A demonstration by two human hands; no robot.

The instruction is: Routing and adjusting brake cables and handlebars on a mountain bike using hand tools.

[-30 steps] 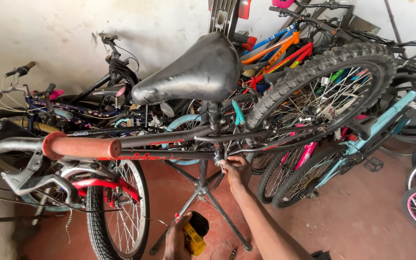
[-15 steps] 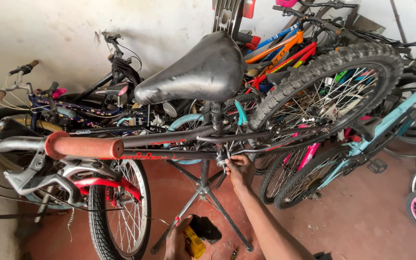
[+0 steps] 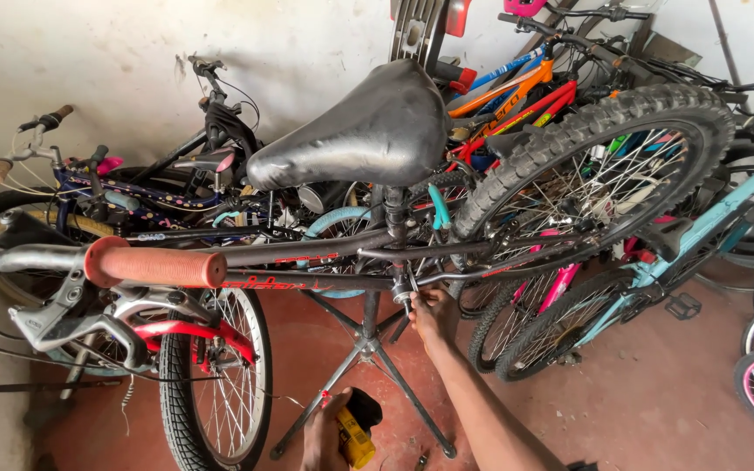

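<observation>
A bicycle frame [image 3: 307, 259] is clamped on a folding repair stand [image 3: 366, 344] over a red floor [image 3: 656, 401], with many other bicycles stacked behind it against a pale wall [image 3: 115, 52]. The black saddle [image 3: 359, 131] sits at centre, the red handlebar grip [image 3: 157, 266] lies at the near left, and the knobby rear wheel [image 3: 595, 174] is at right.

Right hand [image 3: 429, 314]: raised to the underside of the frame, just below the seat tube, fingers closed on a small metal part or tool [image 3: 405, 292] at the joint. What exactly is pinched cannot be told, since the piece is small and partly hidden by the fingers.

Left hand [image 3: 325, 436]: low at the bottom edge of the view, beside the stand's legs, touching a yellow and black tool [image 3: 358, 432] near the floor. Whether it clasps the tool or only rests against it cannot be told, because most of the hand is cut off by the frame edge.

Change over the last second: the right hand has stayed at the same point under the frame, shifting only slightly. The left hand and the yellow tool were dimmer and lower half a second ago; now the tool stands more upright by the hand. The view itself has moved closer and a little to the left.

Reading: the steady right hand suggests that work on the fitting under the seat tube is under way and is not finished, while the tool below is kept within reach.
</observation>
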